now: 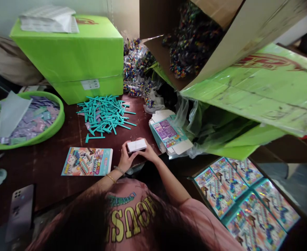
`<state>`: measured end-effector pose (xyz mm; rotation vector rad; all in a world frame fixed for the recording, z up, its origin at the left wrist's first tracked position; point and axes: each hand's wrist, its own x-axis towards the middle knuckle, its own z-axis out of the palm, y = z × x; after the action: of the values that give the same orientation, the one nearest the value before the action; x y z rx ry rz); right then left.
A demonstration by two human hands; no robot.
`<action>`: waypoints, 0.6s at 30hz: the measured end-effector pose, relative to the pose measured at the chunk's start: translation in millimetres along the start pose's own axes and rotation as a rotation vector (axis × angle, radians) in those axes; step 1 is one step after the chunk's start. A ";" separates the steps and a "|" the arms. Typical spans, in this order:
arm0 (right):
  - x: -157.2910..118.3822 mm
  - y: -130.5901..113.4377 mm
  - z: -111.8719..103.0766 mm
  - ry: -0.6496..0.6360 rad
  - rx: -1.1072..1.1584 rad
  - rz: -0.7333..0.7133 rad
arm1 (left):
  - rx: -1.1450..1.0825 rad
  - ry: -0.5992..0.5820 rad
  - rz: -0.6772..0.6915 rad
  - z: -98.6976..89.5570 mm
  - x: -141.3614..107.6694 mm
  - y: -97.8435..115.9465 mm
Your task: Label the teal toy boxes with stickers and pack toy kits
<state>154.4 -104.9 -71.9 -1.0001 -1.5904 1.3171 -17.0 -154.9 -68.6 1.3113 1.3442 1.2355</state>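
Observation:
Both my hands hold a small white box [137, 145] at the table's front edge. My left hand [126, 158] grips its left side, with the fingers wrapped round it. On the right side, my right hand [148, 152] has its fingers closed on the same box. A printed colourful sheet [87, 161] lies flat to the left of my hands. Behind them is a pile of teal T-shaped plastic pieces [103, 115]. Flat printed cartons [170, 132] are stacked to the right of the hands.
A green basket [61, 118] of small packets stands at the left, near a phone [20, 212]. Behind are a large green box [72, 55] and bags of colourful beads [137, 66]. Open cartons [247, 87] fill the right; packed printed boxes [255, 216] sit lower right.

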 end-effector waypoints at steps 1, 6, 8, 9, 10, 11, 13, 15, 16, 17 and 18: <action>-1.7 6.3 -2.4 -0.007 -0.031 0.003 | 0.029 0.013 0.015 4.1 -1.0 -6.6; -10.7 18.9 0.5 0.005 -0.026 0.020 | 0.038 0.068 0.108 18.7 -3.5 -19.4; -13.2 17.2 5.2 0.020 0.025 0.025 | 0.008 0.086 0.128 20.7 -2.1 -17.5; -14.0 15.9 7.8 0.031 0.050 0.027 | -0.010 0.099 0.119 21.3 -1.0 -15.9; -14.3 14.3 10.1 0.041 0.070 0.033 | -0.030 0.110 0.100 21.6 0.4 -14.0; -14.2 12.6 11.8 0.049 0.083 0.042 | -0.054 0.117 0.073 21.8 1.9 -11.7; -12.9 8.3 12.4 0.059 0.089 0.066 | -0.108 0.118 0.010 20.8 5.0 -5.2; -11.6 2.4 8.2 0.044 0.112 0.099 | -0.156 0.106 -0.062 16.9 7.7 4.9; -11.6 -1.0 4.8 0.030 0.146 0.121 | -0.172 0.087 -0.092 13.7 8.9 11.2; -12.4 -4.4 0.9 0.013 0.197 0.149 | -0.184 0.060 -0.114 9.8 10.0 17.9; -14.1 -7.6 -2.9 -0.008 0.263 0.185 | -0.196 0.022 -0.131 5.6 10.9 24.7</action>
<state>161.5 -118.2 -65.5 -0.9952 -1.3115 1.6103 -8.8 -144.7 -44.3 1.0595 1.2688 1.2594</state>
